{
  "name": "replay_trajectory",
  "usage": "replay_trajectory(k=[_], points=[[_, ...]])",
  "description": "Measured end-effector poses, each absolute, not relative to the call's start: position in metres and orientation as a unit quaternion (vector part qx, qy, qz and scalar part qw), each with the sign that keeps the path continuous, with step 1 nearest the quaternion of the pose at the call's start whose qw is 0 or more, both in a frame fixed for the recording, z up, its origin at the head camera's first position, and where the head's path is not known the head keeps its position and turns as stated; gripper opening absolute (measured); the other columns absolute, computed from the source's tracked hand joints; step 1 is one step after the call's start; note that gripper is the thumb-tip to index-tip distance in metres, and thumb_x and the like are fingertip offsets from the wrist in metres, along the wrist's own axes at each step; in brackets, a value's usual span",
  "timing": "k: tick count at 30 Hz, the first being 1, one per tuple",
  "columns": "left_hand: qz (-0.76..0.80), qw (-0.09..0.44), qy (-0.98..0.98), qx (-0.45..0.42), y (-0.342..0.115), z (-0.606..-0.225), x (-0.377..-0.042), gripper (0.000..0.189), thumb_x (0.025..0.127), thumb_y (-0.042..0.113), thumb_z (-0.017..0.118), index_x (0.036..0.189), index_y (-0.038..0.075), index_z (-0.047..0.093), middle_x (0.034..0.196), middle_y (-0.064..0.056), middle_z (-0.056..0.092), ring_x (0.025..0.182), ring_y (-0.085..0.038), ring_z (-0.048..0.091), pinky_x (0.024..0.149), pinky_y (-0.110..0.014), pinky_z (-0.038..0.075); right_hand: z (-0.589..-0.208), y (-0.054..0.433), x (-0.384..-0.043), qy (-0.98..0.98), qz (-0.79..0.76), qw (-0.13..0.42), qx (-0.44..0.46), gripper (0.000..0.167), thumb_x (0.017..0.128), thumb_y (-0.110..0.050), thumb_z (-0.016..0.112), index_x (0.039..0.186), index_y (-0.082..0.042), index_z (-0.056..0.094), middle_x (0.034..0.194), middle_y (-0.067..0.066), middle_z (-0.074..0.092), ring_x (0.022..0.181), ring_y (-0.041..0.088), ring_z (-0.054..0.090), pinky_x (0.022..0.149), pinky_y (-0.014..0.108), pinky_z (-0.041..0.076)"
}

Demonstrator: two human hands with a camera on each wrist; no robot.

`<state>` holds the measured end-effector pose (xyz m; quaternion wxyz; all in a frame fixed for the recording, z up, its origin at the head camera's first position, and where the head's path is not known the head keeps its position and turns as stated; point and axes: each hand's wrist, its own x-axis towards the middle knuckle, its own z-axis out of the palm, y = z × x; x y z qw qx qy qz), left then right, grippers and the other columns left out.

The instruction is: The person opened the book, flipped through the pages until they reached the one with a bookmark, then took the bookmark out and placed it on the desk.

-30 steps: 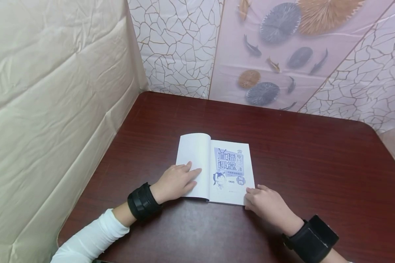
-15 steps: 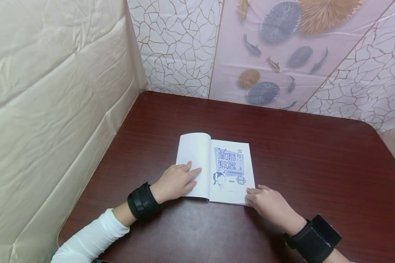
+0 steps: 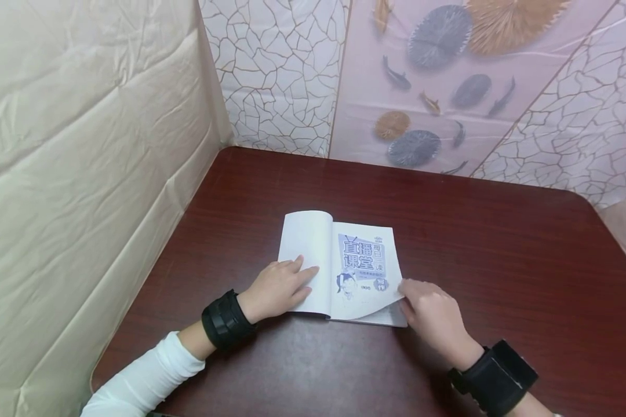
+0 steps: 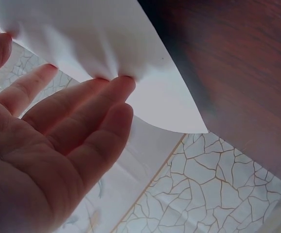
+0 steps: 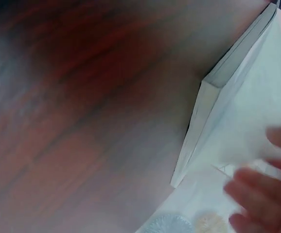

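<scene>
An open book (image 3: 362,307) lies on the dark red table, its right page (image 3: 355,298) printed with blue characters and a cartoon figure. My left hand (image 3: 279,289) rests on the blank left page (image 3: 309,240), fingers spread and fairly straight; the left wrist view shows the fingertips (image 4: 126,85) against the white paper. At the lower right corner of the printed page, my right hand (image 3: 432,310) pinches the paper between thumb and fingers. That corner is lifted and curls up, baring the page beneath. In the right wrist view the book's thick page block (image 5: 206,107) shows beside the blurred right hand (image 5: 267,194).
The reddish-brown wooden table (image 3: 480,249) has rounded far corners. A cream cloth wall (image 3: 104,174) runs along its left side. Behind it hangs a patterned cloth (image 3: 287,81) with a pink panel (image 3: 365,104). Black bands (image 3: 492,376) are strapped round both wrists.
My right hand has moved slightly up from the book's lower right corner, raising the printed page's corner with it. The left hand has stayed in place on the left page.
</scene>
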<state>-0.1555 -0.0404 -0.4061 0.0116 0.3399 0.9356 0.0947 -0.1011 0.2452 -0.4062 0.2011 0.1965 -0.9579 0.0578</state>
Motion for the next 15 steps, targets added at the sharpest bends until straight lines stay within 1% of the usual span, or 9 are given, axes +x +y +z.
replay_trajectory(k=[2,4,5,6,8,10,11,13,15], points=[[0.093,0.011,0.936,0.340,-0.040,-0.406,-0.155,0.044,0.086,0.032,0.052,0.128,0.017,0.048,0.127,-0.015,0.051,0.113,-0.024,0.052,0.090,-0.043,0.042,-0.404,0.245,-0.101,-0.965,0.084,0.200,0.145,0.020,0.072,-0.012,0.067,0.089,-0.003,0.064,0.088,0.013,0.067,0.074,0.026,0.064,0.056,0.039,0.049],[0.094,0.013,0.936,0.339,-0.040,-0.406,-0.155,0.045,0.086,0.032,0.052,0.128,0.017,0.048,0.127,-0.015,0.050,0.113,-0.025,0.052,0.091,-0.043,0.041,-0.402,0.243,-0.101,-0.971,0.108,0.183,0.111,0.027,0.076,-0.016,0.065,0.098,-0.001,0.064,0.098,0.017,0.066,0.081,0.029,0.064,0.056,0.041,0.049],[0.095,0.015,0.936,0.338,-0.040,-0.406,-0.155,0.045,0.086,0.033,0.052,0.128,0.017,0.048,0.127,-0.015,0.050,0.114,-0.025,0.052,0.091,-0.043,0.041,-0.401,0.242,-0.101,-0.972,0.119,0.171,0.106,0.031,0.077,-0.017,0.065,0.103,-0.001,0.063,0.101,0.017,0.065,0.082,0.029,0.064,0.057,0.041,0.049],[0.097,0.018,0.937,0.336,-0.040,-0.406,-0.155,0.045,0.087,0.034,0.051,0.129,0.017,0.048,0.128,-0.015,0.049,0.114,-0.025,0.051,0.092,-0.044,0.041,-0.401,0.240,-0.101,-0.973,0.127,0.157,0.107,0.031,0.078,-0.017,0.064,0.104,-0.002,0.062,0.101,0.017,0.065,0.081,0.028,0.065,0.056,0.040,0.049],[0.102,0.024,0.936,0.335,-0.040,-0.405,-0.155,0.046,0.087,0.037,0.050,0.129,0.017,0.047,0.129,-0.015,0.048,0.115,-0.025,0.050,0.093,-0.044,0.040,-0.402,0.235,-0.101,-0.973,0.147,0.126,0.123,0.029,0.081,-0.019,0.062,0.107,-0.005,0.062,0.097,0.014,0.066,0.074,0.021,0.064,0.055,0.035,0.047],[0.112,0.028,0.936,0.333,-0.040,-0.405,-0.154,0.048,0.088,0.041,0.047,0.129,0.016,0.047,0.129,-0.016,0.048,0.116,-0.026,0.049,0.093,-0.044,0.040,-0.402,0.228,-0.100,-0.971,0.158,0.097,0.153,0.029,0.083,-0.020,0.060,0.110,-0.009,0.061,0.097,0.010,0.067,0.076,0.016,0.063,0.058,0.033,0.047],[0.116,0.027,0.935,0.333,-0.040,-0.405,-0.154,0.048,0.088,0.042,0.045,0.128,0.016,0.048,0.129,-0.016,0.048,0.116,-0.026,0.049,0.093,-0.044,0.040,-0.402,0.224,-0.100,-0.968,0.163,0.085,0.169,0.030,0.083,-0.021,0.059,0.111,-0.011,0.059,0.099,0.008,0.066,0.078,0.015,0.063,0.059,0.032,0.047],[0.127,0.019,0.934,0.334,-0.040,-0.404,-0.154,0.049,0.089,0.046,0.042,0.126,0.014,0.050,0.128,-0.016,0.049,0.116,-0.025,0.050,0.092,-0.043,0.041,-0.401,0.216,-0.099,-0.962,0.170,0.063,0.204,0.035,0.085,-0.023,0.058,0.117,-0.010,0.055,0.106,0.008,0.064,0.089,0.016,0.062,0.068,0.034,0.049],[0.142,0.006,0.932,0.334,-0.040,-0.405,-0.155,0.049,0.089,0.046,0.040,0.123,0.013,0.053,0.126,-0.015,0.051,0.116,-0.025,0.050,0.091,-0.042,0.042,-0.401,0.208,-0.099,-0.955,0.167,0.049,0.240,0.042,0.085,-0.024,0.057,0.124,-0.010,0.050,0.117,0.008,0.059,0.104,0.018,0.058,0.080,0.036,0.048]])
